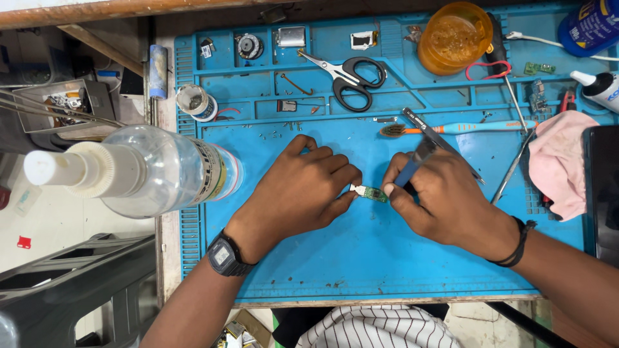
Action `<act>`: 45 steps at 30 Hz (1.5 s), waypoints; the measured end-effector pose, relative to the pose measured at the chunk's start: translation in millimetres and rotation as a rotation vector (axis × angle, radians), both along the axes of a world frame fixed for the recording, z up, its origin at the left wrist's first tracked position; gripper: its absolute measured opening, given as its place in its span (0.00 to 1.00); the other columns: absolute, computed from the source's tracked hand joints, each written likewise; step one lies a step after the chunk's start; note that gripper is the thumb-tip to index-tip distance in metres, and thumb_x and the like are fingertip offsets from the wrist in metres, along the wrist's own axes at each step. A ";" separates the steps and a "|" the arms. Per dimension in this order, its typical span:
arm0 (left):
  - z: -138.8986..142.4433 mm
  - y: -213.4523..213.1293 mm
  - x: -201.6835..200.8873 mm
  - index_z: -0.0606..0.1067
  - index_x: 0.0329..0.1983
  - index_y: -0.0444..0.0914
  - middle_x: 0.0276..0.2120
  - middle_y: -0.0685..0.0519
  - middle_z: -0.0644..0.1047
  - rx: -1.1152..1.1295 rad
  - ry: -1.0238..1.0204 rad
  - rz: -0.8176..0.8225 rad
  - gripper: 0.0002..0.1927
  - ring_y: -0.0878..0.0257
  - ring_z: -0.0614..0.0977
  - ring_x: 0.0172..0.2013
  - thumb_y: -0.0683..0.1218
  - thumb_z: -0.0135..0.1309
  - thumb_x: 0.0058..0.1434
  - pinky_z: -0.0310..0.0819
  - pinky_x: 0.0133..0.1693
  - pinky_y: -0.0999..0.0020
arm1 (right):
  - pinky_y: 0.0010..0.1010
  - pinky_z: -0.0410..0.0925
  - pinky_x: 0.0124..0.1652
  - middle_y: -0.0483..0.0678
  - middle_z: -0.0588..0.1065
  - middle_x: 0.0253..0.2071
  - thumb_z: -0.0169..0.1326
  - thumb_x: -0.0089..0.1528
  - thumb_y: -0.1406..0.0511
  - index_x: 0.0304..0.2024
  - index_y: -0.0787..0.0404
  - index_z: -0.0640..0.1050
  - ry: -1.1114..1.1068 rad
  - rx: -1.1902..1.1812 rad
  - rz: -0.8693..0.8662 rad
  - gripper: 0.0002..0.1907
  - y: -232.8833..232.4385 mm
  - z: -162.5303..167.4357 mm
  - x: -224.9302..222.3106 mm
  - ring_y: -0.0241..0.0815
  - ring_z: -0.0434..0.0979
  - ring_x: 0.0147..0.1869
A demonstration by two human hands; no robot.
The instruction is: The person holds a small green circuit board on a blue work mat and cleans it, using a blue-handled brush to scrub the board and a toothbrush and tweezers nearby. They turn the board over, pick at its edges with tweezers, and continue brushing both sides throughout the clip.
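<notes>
A tiny green circuit board (pixel 373 193) with a metal connector end lies on the blue work mat (pixel 361 258). My left hand (pixel 296 190) pinches the board's metal end between thumb and forefinger. My right hand (pixel 438 196) grips dark tweezers (pixel 412 164) with a blue handle, their tip pressed down at the board's right end. A black watch is on my left wrist and a black band on my right.
A clear spray bottle (pixel 142 171) stands at the mat's left edge. Black scissors (pixel 351 77), an orange toothbrush (pixel 464 127), an orange jar (pixel 454 35), a pink cloth (pixel 561 161), metal probes (pixel 512 167) and small screws (pixel 277 132) lie on the mat's far half.
</notes>
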State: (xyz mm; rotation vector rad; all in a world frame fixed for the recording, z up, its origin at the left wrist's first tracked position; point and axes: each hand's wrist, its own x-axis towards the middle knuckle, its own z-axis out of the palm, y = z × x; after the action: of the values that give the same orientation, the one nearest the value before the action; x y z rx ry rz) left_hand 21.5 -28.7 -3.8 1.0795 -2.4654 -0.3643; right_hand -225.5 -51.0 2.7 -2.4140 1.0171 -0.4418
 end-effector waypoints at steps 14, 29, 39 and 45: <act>-0.9 0.5 0.4 0.79 0.37 0.42 0.31 0.53 0.79 -0.025 -0.004 -0.002 0.08 0.55 0.80 0.37 0.50 0.60 0.58 0.68 0.49 0.53 | 0.45 0.65 0.40 0.47 0.77 0.32 0.57 0.60 0.67 0.36 0.59 0.79 -0.081 0.021 0.018 0.03 1.7 -2.9 2.8 0.51 0.73 0.37; -0.4 0.9 0.2 0.79 0.37 0.42 0.31 0.53 0.78 -0.011 -0.022 0.004 0.08 0.55 0.80 0.37 0.50 0.61 0.58 0.68 0.49 0.53 | 0.43 0.66 0.39 0.44 0.76 0.28 0.58 0.57 0.65 0.39 0.58 0.77 -0.038 0.091 -0.018 0.08 2.3 -7.5 -0.6 0.47 0.74 0.36; 0.0 1.8 -1.4 0.79 0.37 0.42 0.31 0.53 0.78 0.005 -0.011 -0.010 0.09 0.56 0.80 0.38 0.50 0.61 0.59 0.68 0.49 0.53 | 0.45 0.65 0.35 0.48 0.73 0.21 0.58 0.48 0.67 0.25 0.59 0.76 -0.006 -0.009 -0.007 0.04 -1.1 -4.9 -2.1 0.53 0.73 0.29; 1.6 1.8 -0.1 0.79 0.37 0.42 0.32 0.53 0.79 -0.022 -0.019 0.012 0.08 0.55 0.80 0.38 0.50 0.61 0.58 0.67 0.49 0.53 | 0.43 0.64 0.33 0.46 0.70 0.18 0.59 0.51 0.66 0.25 0.59 0.75 -0.100 -0.048 -0.044 0.06 1.1 -5.8 -2.1 0.51 0.71 0.26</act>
State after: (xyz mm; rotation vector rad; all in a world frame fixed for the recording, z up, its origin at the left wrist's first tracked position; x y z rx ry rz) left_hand 21.4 -26.8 -2.2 1.0935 -2.4724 -0.3231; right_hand -227.5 -49.9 -3.1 -2.3890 1.0288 -0.6025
